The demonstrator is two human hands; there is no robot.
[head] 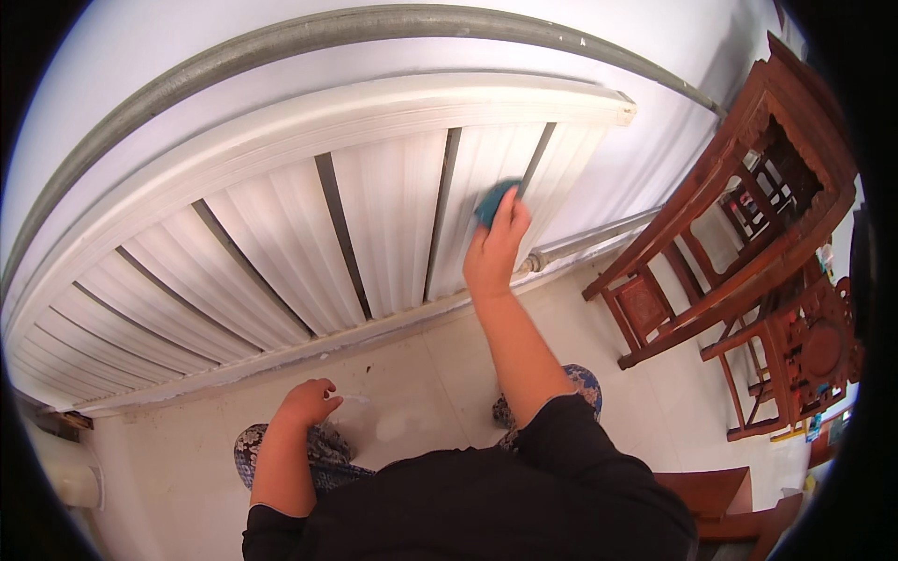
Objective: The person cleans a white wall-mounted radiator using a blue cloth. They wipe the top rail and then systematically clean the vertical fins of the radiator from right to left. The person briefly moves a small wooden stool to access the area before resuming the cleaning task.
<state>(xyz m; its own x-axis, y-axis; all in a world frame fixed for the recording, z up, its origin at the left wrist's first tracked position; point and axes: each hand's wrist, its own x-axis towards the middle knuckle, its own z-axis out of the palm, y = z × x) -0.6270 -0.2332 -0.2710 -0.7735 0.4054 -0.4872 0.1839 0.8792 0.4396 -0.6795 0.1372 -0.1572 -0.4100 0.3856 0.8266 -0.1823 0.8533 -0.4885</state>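
Note:
A long white panel radiator point(389, 210) with vertical ribs and dark gaps stands along the wall before me. Near its right end, my right hand point(497, 242) grips a dark teal cloth point(495, 202) and holds it against a ribbed section. The cloth is partly hidden by my fingers and slightly blurred. My left hand point(310, 403) hangs above my left knee, away from the radiator, with its fingers loosely curled and nothing seen in it. Patterned trousers point(584, 390) cover my bent knees.
A thick grey pipe point(365, 22) runs along the wall above the radiator. Another pipe point(589, 242) with a fitting leaves its lower right corner. Carved reddish-brown wooden furniture point(708, 245) stands at the right. Behind me at lower right is more wooden furniture point(708, 491). Small dark debris point(369, 368) lies on the tiles.

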